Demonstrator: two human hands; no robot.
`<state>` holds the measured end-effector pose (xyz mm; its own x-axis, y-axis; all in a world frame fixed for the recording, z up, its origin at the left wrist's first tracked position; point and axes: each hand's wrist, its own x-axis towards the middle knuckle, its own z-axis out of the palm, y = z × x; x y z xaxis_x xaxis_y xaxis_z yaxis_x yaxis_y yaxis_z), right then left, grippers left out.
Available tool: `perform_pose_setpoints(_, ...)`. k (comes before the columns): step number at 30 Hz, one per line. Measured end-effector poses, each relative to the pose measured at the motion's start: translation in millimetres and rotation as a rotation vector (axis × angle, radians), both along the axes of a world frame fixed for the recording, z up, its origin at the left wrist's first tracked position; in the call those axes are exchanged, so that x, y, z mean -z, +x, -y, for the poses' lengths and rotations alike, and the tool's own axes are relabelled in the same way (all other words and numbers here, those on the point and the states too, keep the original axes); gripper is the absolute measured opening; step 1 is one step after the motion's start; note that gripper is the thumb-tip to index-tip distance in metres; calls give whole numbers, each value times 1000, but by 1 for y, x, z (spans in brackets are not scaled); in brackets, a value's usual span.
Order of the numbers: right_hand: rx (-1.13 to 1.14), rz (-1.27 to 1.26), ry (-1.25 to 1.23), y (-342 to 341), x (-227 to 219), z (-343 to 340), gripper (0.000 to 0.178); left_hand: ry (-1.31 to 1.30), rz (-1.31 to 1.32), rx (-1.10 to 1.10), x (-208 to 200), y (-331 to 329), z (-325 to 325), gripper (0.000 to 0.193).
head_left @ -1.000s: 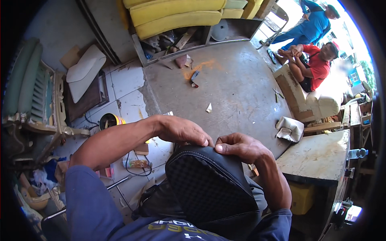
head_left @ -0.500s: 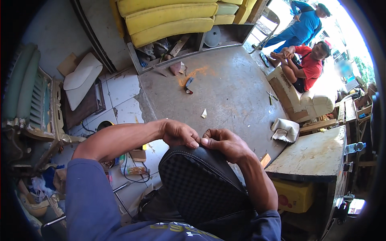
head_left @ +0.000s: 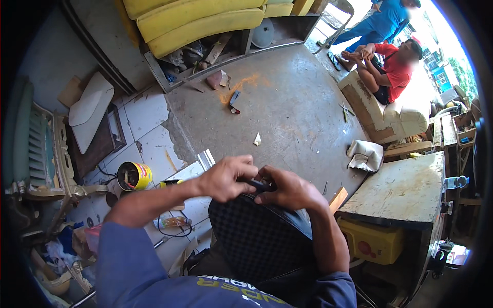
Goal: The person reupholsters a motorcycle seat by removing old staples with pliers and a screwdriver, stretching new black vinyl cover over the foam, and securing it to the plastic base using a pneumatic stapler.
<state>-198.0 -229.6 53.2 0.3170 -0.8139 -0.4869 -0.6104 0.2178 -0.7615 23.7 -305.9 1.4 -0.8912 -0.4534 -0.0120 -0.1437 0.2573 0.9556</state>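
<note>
A black stitched seat cover (head_left: 257, 235), with a checkered panel and a pale seam, rests on my lap like a motorcycle seat. My left hand (head_left: 229, 178) is closed at its far end, knuckles up, gripping the black edge. Right beside it, my right hand (head_left: 287, 188) pinches the same edge between thumb and fingers. A dark fold of material shows between the two hands. What lies under the cover is hidden.
A worn table (head_left: 398, 187) stands at my right, with a yellow container (head_left: 375, 244) below. At left are a yellow tin (head_left: 134, 176) and a carved chair frame (head_left: 43, 154). A person in red sits on a cream sofa piece (head_left: 380, 110); another in blue stands behind.
My left hand has turned knuckles-up and closed more firmly on the cover's edge. A dark fold now shows between my hands. The view has shifted slightly, bringing the yellow tin into sight.
</note>
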Motion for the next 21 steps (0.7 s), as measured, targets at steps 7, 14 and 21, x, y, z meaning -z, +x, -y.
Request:
perform_pose_setpoints(7,85,-354,-531,53,-16,-48,25,-728,-319,-377,19,13,-45,16)
perform_pose_setpoints(14,85,-221,-338,44,-26,-41,19,-416,-360,-307,23,19,-44,20)
perform_pose_setpoints(21,124,-129,-53,46,-29,-27,23,66,141,399,-33,21,23,37)
